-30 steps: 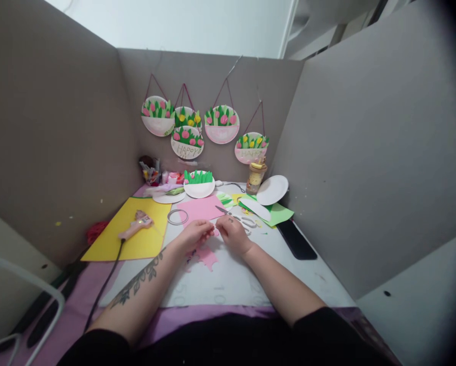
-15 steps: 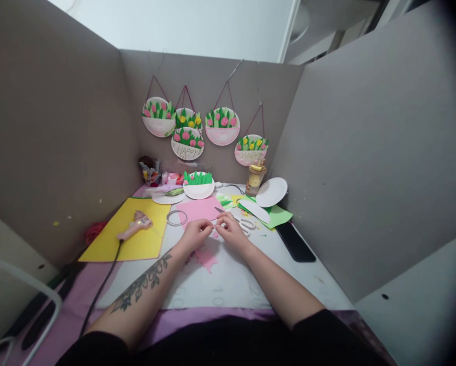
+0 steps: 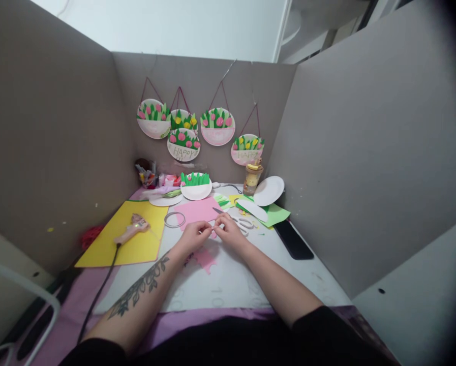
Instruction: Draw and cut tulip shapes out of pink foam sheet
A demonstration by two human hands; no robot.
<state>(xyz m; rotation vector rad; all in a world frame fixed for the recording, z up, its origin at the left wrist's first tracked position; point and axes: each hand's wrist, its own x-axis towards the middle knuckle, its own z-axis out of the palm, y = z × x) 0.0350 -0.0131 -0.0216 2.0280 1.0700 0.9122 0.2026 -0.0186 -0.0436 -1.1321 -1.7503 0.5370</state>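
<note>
Over the middle of the white work surface (image 3: pixel 235 284), my left hand (image 3: pixel 197 236) and my right hand (image 3: pixel 228 231) meet with their fingertips almost touching. Both are closed in a pinch on what looks like a small pink paper piece (image 3: pixel 213 229), mostly covered by the fingers. Just below them lies a pink paper scrap (image 3: pixel 205 260) with cut-out edges. Beyond my right hand rest scissors (image 3: pixel 246 222), partly hidden by it. A pink paper sheet (image 3: pixel 199 208) lies behind my hands.
To the left, a corded hot glue gun (image 3: pixel 132 229) lies on a yellow sheet (image 3: pixel 98 249). A roll of tape (image 3: pixel 174 219) is nearby. A phone (image 3: pixel 293 241), green paper (image 3: pixel 277 214), a white plate (image 3: pixel 269 190) and a drink cup (image 3: pixel 252 178) stand right. Decorated plates (image 3: pixel 217 127) hang behind.
The whole view has shifted slightly, so the background sits a little further left. My hands keep the same pinch, with barely any movement.
</note>
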